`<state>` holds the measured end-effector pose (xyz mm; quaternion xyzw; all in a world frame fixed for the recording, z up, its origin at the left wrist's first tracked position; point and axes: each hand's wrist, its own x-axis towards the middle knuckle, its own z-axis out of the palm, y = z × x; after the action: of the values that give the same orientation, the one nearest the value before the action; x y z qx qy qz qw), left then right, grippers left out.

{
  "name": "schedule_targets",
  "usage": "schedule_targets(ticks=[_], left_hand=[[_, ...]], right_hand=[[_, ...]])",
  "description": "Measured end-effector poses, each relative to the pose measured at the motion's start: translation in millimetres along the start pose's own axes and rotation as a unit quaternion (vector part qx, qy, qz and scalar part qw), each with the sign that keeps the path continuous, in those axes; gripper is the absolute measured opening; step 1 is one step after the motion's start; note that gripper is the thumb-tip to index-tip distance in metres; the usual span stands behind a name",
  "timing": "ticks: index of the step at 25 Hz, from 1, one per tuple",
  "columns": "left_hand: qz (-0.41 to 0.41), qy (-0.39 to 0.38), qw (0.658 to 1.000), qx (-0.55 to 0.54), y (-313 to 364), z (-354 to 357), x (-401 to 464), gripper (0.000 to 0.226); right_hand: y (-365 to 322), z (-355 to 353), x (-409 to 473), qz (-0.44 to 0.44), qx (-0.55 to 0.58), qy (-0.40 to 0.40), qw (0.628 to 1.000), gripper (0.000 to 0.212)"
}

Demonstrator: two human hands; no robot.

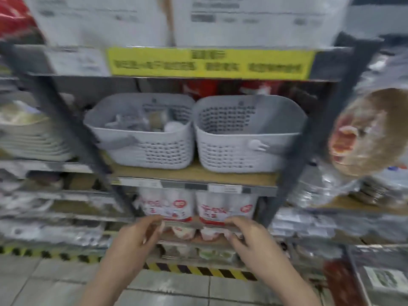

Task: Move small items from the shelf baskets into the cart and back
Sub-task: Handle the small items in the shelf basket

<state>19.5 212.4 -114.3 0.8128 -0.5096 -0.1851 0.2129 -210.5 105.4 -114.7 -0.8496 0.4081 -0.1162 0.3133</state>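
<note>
Two grey perforated baskets stand side by side on the middle shelf board [194,173]. The left basket [167,151] holds several small grey and white items, too blurred to name. The right basket [225,151] shows no contents from here, and a small white round piece [257,145] sits at its front wall. My left hand [134,237] and my right hand [249,239] are raised in front of the lower shelf, well below the baskets. Their fingers are loosely curled and I see nothing in them. No cart is in view. The whole frame is motion-blurred.
Dark metal uprights [66,120] frame the shelf bay, with a yellow sign [209,62] on the beam above. White bottles with red labels [176,206] fill the shelf under the baskets. Stacked plates [28,138] lie left, wrapped goods right. Striped tape [198,270] edges the tiled floor.
</note>
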Motion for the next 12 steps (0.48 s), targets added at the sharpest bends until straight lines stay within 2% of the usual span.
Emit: schedule_targets(ticks=[2,6,12], left_hand=[[-0.022,0.022,0.999,-0.018,-36,-34,2,0.03],[-0.008,0.064,0.997,-0.051,-87,-87,15,0.031],[0.112,0.1,0.987,-0.064,-85,-132,65,0.031]], right_hand=[[-40,18,28,-0.032,0.004,0.004,0.999,0.032],[-99,44,71,-0.073,0.006,0.014,0.997,0.03],[-139,26,107,-0.075,0.02,0.09,0.993,0.028]])
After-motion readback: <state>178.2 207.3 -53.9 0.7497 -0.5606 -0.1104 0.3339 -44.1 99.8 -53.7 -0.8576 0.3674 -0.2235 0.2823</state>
